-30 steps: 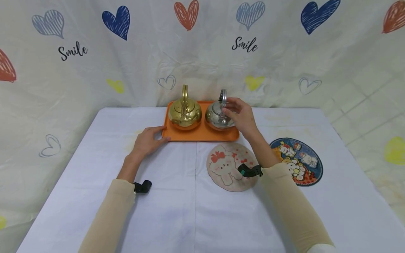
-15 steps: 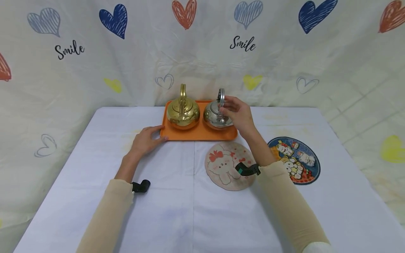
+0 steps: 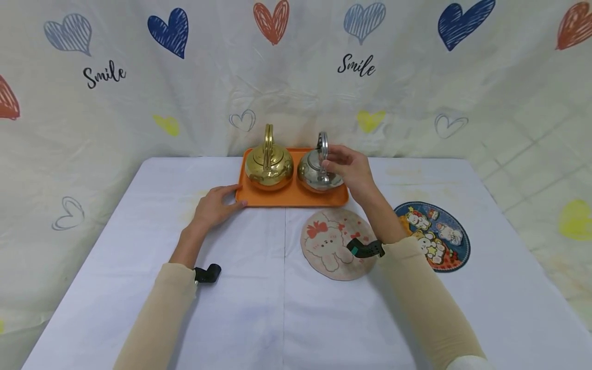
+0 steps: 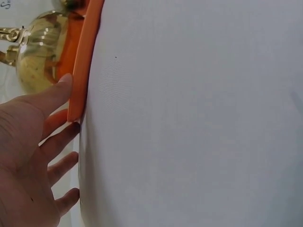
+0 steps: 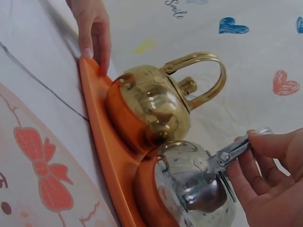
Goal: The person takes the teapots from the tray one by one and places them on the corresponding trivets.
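The gold pot (image 3: 269, 173) is carried on the left half of the tray (image 3: 296, 198), the silver pot (image 3: 314, 178) on its right half; the tray is set at the table's (image 3: 250, 288) far edge. The silver pot's handle (image 3: 322, 144) is pinched between thumb and fingers of the right hand (image 3: 355, 167). The tray's near left corner is held between thumb and index finger of the left hand (image 3: 214, 208), the other fingers being spread. Seating of both pots is judged complete, though the silver pot's base is partly hidden; release of both grips is judged outstanding.
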Demonstrator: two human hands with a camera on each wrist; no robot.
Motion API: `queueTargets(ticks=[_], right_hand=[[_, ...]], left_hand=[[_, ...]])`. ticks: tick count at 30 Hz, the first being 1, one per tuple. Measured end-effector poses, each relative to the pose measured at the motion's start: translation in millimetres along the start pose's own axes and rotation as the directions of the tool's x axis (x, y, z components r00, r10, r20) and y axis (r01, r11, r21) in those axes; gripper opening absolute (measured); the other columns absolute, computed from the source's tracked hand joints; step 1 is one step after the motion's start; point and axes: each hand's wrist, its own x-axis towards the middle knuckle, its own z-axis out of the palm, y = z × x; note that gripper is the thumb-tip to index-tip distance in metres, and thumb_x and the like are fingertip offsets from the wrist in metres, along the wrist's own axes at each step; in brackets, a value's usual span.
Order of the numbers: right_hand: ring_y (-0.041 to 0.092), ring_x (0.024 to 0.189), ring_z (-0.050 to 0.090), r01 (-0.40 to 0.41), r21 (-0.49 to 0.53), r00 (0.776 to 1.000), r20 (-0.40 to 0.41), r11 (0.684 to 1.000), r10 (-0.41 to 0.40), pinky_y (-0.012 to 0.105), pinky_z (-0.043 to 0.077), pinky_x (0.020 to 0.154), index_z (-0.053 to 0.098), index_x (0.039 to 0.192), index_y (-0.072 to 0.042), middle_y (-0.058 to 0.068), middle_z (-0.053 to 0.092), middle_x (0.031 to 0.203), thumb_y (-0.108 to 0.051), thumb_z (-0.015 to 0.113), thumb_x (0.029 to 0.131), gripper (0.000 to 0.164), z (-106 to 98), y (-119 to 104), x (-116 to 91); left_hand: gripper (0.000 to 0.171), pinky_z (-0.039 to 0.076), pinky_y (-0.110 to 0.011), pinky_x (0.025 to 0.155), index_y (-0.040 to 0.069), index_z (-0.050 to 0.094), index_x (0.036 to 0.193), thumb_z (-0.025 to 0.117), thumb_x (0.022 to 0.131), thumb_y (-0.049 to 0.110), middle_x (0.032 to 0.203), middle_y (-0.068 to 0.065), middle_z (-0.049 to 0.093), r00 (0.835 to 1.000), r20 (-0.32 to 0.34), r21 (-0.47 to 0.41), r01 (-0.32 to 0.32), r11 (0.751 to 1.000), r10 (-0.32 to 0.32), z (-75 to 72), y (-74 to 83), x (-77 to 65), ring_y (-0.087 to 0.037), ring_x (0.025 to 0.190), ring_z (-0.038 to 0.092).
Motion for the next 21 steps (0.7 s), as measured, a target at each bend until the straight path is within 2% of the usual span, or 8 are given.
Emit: queueTargets(ticks=[7, 14, 21], right_hand=[[0.009, 0.099, 0.066, 0.007, 0.037, 1.0, 0.017, 0.999, -0.007, 0.026, 0.062, 0.087, 0.066, 0.138, -0.004, -0.011, 0.072, 0.1, -0.009, 0.073, 0.097, 0.042, -3, 1, 0], [0.01, 0.101, 0.064, -0.001, 0.062, 1.0, 0.004, 0.998, 0.001, 0.016, 0.059, 0.085, 0.065, 0.138, -0.001, -0.01, 0.07, 0.098, -0.006, 0.073, 0.097, 0.042, -8, 0, -3], [0.01, 0.101, 0.064, -0.026, 0.078, 1.0, 0.004, 0.997, 0.026, 0.016, 0.058, 0.086, 0.067, 0.137, -0.004, -0.011, 0.071, 0.097, -0.007, 0.074, 0.096, 0.042, -11, -1, -6]], left_hand=[[0.067, 0.028, -0.062, 0.127, 0.023, 0.046, 0.158, 0.064, 0.1, 0.05, 0.163, -0.018, 0.044, 1.0, 0.0, -0.002, 0.0, 1.0, 0.0, -1.3, 1.7, 0.3, -0.041, 0.155, 0.034], [0.067, 0.029, -0.061, 0.128, 0.022, 0.046, 0.158, 0.064, 0.101, 0.051, 0.163, -0.017, 0.045, 1.0, -0.003, -0.001, -0.011, 1.0, 0.011, -1.1, 2.2, 1.3, -0.041, 0.155, 0.034], [0.066, 0.027, -0.062, 0.128, 0.022, 0.047, 0.158, 0.064, 0.101, 0.05, 0.163, -0.016, 0.045, 1.0, -0.001, -0.002, 0.001, 1.0, -0.001, -0.2, 1.4, 0.1, -0.04, 0.156, 0.034]])
